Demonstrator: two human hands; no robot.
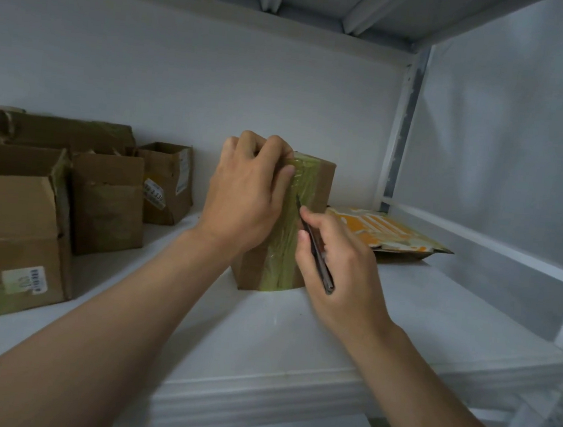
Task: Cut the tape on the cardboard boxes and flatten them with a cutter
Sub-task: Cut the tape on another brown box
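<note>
A small brown cardboard box (322, 186) stands upright on the white shelf (261, 335), with a wide strip of yellowish tape (285, 248) running down its near face. My left hand (244, 196) grips the box's top left corner, fingers curled over the upper edge and thumb on the tape. My right hand (336, 270) holds a slim dark cutter (317, 251) like a pen, and its blade tip touches the tape about a third of the way down the box.
Several opened, taped cardboard boxes (14, 222) crowd the shelf's left side. A flat orange and white mailer bag (385, 232) lies behind the box on the right. A metal upright (402, 121) and a wall close the right side. Another shelf hangs overhead.
</note>
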